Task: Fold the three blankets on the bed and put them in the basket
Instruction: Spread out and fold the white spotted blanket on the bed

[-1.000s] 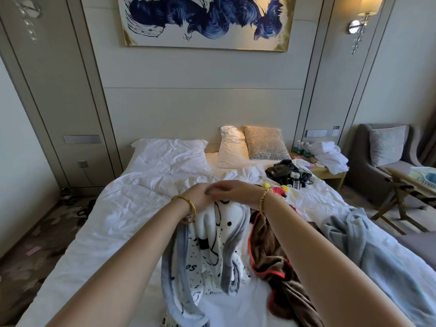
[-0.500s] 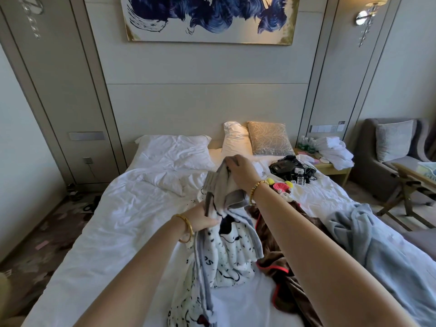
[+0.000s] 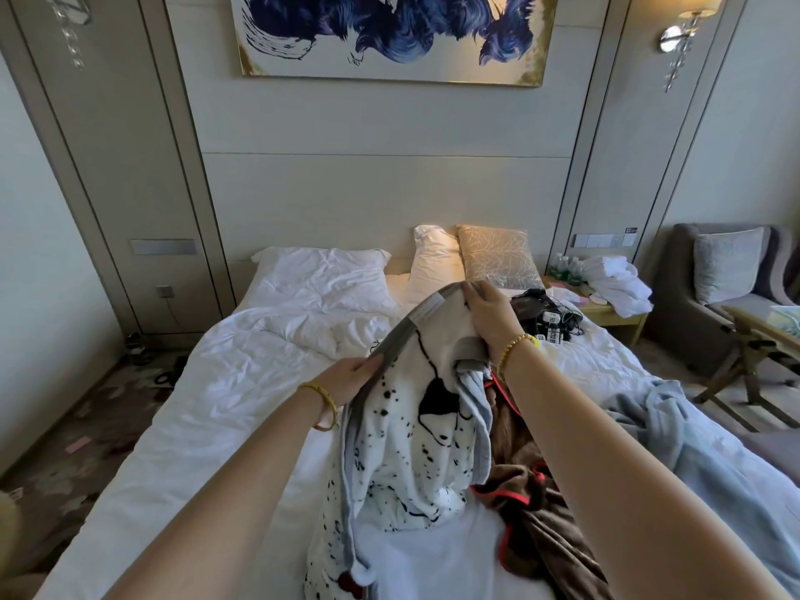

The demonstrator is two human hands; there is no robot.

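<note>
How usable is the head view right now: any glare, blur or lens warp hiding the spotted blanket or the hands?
Head view: soft, even room light, no glare on the spotted blanket. Left hand and right hand gripping its grey edge are reasonably sharp. Wide-angle warp bows the wall panels at the frame edges and stretches the forearms. The wall lamp is blown out.
</note>
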